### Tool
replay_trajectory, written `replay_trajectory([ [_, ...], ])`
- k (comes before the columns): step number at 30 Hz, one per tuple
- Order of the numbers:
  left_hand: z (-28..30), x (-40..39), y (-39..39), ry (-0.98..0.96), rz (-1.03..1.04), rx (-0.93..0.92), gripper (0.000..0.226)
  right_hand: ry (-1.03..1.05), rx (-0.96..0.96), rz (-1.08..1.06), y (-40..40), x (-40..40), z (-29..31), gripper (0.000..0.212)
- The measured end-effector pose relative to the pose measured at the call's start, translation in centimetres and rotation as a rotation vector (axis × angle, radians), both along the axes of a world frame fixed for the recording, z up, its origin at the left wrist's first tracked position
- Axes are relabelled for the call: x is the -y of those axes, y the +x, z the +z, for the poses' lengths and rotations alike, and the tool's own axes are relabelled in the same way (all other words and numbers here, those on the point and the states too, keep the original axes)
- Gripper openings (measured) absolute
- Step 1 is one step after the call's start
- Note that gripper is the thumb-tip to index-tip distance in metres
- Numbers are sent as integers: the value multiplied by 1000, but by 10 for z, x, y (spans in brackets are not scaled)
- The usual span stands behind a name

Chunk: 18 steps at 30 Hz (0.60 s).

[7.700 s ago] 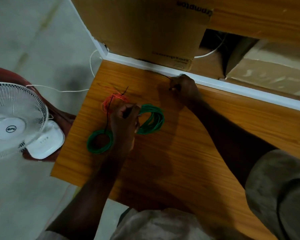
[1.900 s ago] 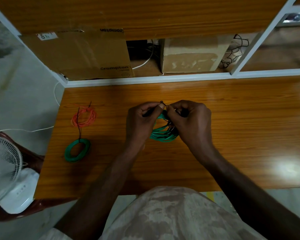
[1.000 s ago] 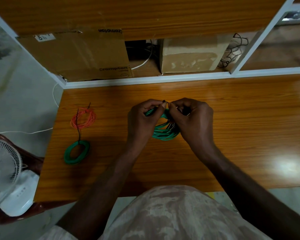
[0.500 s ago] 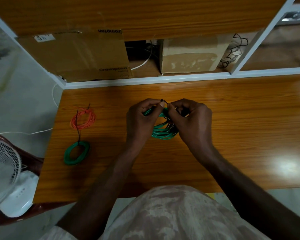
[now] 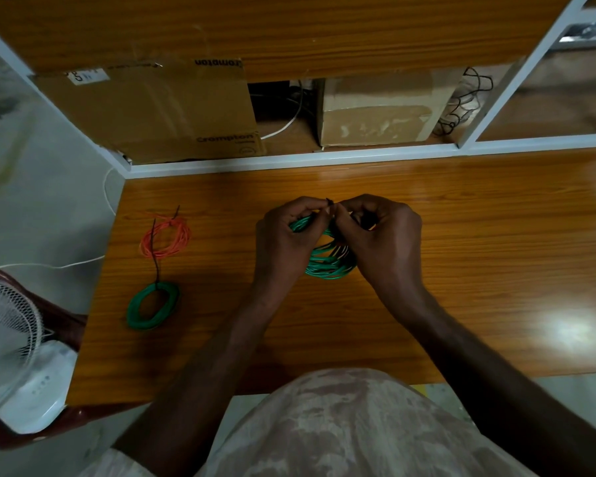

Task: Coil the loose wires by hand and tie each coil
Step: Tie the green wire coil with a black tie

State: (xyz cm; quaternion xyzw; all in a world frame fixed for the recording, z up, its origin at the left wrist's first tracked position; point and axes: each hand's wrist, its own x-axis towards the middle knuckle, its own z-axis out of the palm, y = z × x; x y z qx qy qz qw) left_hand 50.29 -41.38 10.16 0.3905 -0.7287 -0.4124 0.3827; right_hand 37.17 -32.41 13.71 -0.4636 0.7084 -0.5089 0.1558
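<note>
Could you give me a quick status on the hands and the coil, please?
Left hand and right hand both grip the green coil, fingers pinching a dark tie at its top. Orange coil and small green coil lie aside. Nothing in the way.

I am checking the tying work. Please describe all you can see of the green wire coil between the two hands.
The green wire coil is a loose bundle of many thin, glossy, plastic-coated loops. It is lifted at its far side, its near loops low over the wooden table. The left hand and right hand pinch its top, where a dark tie end sticks up.
</note>
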Motion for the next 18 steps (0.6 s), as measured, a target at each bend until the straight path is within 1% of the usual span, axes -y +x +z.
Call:
replay_trajectory([
  [2, 0, -1, 0, -1, -13, 13, 11, 13, -6, -5, -1, 1, 1, 12],
  [4, 1, -2, -1, -9, -33, 17, 12, 44, 30, -23, -2, 3, 2, 11],
  [6, 2, -1, 1, -9, -61, 25, 10, 113, 179, -19, -5, 7, 5, 11],
  [8, 1, 1, 4, -1, -97, 52, 8, 229, 399, 40, -12, 11, 9, 14],
  [9, -1, 2, 6, 6, -115, 63, 7, 284, 480, 79, -17, 13, 11, 15],
  [10, -3, 4, 9, 15, -129, 74, 6, 324, 509, 118, -22, 14, 12, 14],
  [13, -10, 6, 15, 49, -177, 89, 8, 397, 494, 193, -35, 17, 12, 10],
  [15, -12, 5, 17, 72, -203, 71, 12, 395, 578, 195, -36, 19, 11, 7],
  [18, -13, 2, 18, 85, -269, 64, 12, 237, 711, 153, -42, 25, 11, 13],
])
